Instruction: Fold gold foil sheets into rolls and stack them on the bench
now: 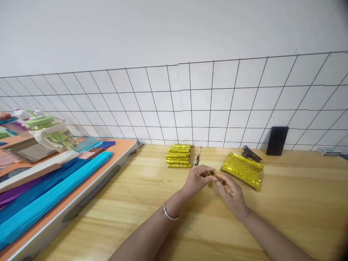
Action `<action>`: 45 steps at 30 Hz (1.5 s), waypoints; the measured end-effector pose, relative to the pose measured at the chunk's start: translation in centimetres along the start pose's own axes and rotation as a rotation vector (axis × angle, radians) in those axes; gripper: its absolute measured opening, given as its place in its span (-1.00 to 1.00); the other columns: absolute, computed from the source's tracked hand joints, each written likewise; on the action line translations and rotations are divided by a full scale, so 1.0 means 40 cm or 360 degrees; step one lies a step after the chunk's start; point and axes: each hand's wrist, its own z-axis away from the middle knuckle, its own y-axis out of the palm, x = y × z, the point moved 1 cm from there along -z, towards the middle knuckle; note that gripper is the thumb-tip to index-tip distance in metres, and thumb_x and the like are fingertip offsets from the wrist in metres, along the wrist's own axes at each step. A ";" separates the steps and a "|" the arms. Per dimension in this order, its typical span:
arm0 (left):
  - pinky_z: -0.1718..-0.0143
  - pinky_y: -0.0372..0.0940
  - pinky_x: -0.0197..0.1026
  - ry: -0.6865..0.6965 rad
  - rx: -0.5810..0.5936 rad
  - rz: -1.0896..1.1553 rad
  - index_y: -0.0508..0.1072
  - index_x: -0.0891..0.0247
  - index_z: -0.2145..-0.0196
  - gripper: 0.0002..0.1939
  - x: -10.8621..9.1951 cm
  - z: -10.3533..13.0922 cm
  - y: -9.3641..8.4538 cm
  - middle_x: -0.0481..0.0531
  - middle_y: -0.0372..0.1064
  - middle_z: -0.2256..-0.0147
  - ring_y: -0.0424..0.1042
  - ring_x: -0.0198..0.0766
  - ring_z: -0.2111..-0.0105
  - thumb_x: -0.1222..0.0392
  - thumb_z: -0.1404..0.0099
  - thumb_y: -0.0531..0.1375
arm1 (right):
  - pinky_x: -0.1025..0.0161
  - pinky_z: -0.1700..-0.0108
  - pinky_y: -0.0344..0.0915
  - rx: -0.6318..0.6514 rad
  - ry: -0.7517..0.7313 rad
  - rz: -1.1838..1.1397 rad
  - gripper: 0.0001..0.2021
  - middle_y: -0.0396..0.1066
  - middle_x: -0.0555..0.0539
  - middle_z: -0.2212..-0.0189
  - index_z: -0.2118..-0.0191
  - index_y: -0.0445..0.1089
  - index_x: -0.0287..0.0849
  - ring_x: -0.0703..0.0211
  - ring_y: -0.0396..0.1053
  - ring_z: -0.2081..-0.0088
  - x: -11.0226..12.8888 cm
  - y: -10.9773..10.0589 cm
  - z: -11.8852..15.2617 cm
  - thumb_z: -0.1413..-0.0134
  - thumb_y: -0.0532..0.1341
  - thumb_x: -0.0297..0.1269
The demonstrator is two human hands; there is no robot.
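Both hands meet over the wooden table around a small piece of folded gold foil paper (212, 173). My left hand (199, 178), with a silver bangle at its wrist, pinches the foil piece from the left. From the other side my right hand (231, 192) grips it between thumb and fingers. Much of the piece is hidden by the fingers; its open end shows. Behind and left of the hands lies a pile of gold foil rolls or folded strips (178, 156). Flat gold foil sheets (243, 170) lie stacked to the right.
A pen (198, 156) lies beside the pile. A dark hair clip (251, 154) sits behind the sheets, and a black phone (277, 140) leans on the tiled wall. At left, an orange board (119, 148) bears blue paper rolls (81, 177), a cardboard box (29, 150) and a green-lidded bottle (50, 132).
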 end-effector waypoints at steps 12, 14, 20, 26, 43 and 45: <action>0.40 0.26 -0.32 0.0044 0.0037 -0.0043 0.52 0.29 0.26 -0.68 -0.005 0.002 0.001 0.07 0.42 0.37 0.33 -0.36 0.45 0.05 -0.06 0.32 | 0.18 0.11 0.30 0.0037 -0.0034 -0.0061 -0.80 0.40 -0.10 0.17 0.12 0.35 -0.08 0.12 0.35 0.14 -0.009 -0.002 -0.003 -0.14 0.09 -0.33; 0.40 0.26 -0.32 0.0028 0.0028 -0.0034 0.52 0.29 0.27 -0.69 -0.006 0.002 0.002 0.06 0.42 0.37 0.33 -0.36 0.45 0.06 -0.06 0.32 | 0.21 0.15 0.31 0.0033 0.0027 -0.0081 -0.81 0.40 -0.09 0.19 0.12 0.34 -0.09 0.14 0.36 0.17 -0.008 0.000 -0.005 -0.13 0.10 -0.32; 0.41 0.24 -0.32 -0.0034 -0.0044 -0.0040 0.50 0.30 0.26 -0.69 -0.005 0.001 0.007 -0.01 0.37 0.46 0.30 -0.38 0.49 0.08 -0.04 0.32 | 0.26 0.24 0.31 0.0037 0.0109 -0.0055 -0.84 0.39 -0.06 0.27 0.17 0.34 -0.12 0.17 0.35 0.26 -0.011 0.006 -0.005 -0.12 0.11 -0.28; 0.42 0.23 -0.33 -0.0049 -0.0017 -0.0013 0.50 0.31 0.28 -0.70 -0.008 0.001 0.007 -0.01 0.38 0.45 0.29 -0.39 0.50 0.10 -0.05 0.32 | 0.25 0.23 0.29 0.0112 0.0050 -0.0062 -0.85 0.38 -0.07 0.25 0.17 0.34 -0.11 0.17 0.34 0.25 -0.006 0.004 -0.009 -0.14 0.10 -0.32; 0.48 0.18 -0.34 -0.0230 -0.0029 0.0262 0.48 0.31 0.29 -0.66 -0.030 0.001 0.018 -0.06 0.32 0.52 0.23 -0.41 0.54 0.09 0.01 0.34 | 0.25 0.32 0.30 0.0368 0.0326 0.0043 -0.75 0.34 -0.09 0.23 0.12 0.29 -0.10 0.14 0.32 0.26 -0.031 0.024 -0.004 -0.10 0.12 -0.15; 0.48 0.17 -0.34 -0.0250 -0.0022 0.0293 0.47 0.31 0.29 -0.67 -0.028 0.001 0.018 -0.06 0.31 0.52 0.22 -0.42 0.54 0.10 0.00 0.34 | 0.25 0.34 0.29 0.0407 0.0357 0.0043 -0.78 0.34 -0.07 0.31 0.18 0.30 -0.12 0.15 0.31 0.31 -0.038 0.026 -0.001 -0.11 0.11 -0.13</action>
